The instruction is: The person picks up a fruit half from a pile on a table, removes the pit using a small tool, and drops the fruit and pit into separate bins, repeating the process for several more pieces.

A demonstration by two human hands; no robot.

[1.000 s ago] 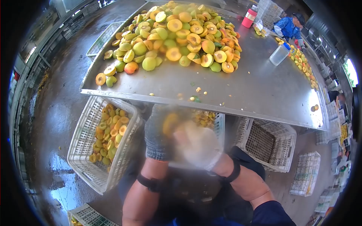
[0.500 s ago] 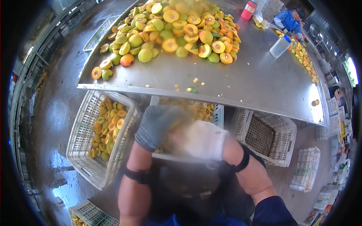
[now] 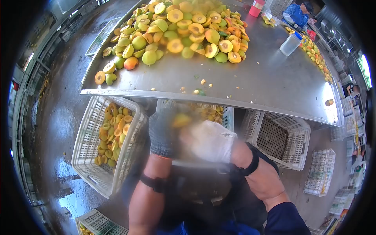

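My left hand (image 3: 161,127), in a grey knitted glove, is raised over a crate in front of me. A yellow stone-fruit half (image 3: 181,120), peach- or apricot-like, shows blurred at its fingers, which seem closed on it. Close beside it on the right is my right hand (image 3: 211,141) in a white glove. Its fingers look curled in, but a blur hides what they hold. Beneath both hands, the middle crate (image 3: 228,117) contains more cut fruit (image 3: 207,111), partly covered by the gloves.
A heap of halved fruit (image 3: 188,31) lies on the steel table (image 3: 254,82), with a clear jar (image 3: 290,45) and red container (image 3: 256,8). Crates stand left (image 3: 84,145), right (image 3: 301,137) and farther right (image 3: 320,172). A co-worker (image 3: 296,15) is across the table.
My left hand has turned more upright and shifted slightly right, and the yellow fruit half now shows at its fingers. My right hand stays nearly in place. The whole view has shifted slightly.
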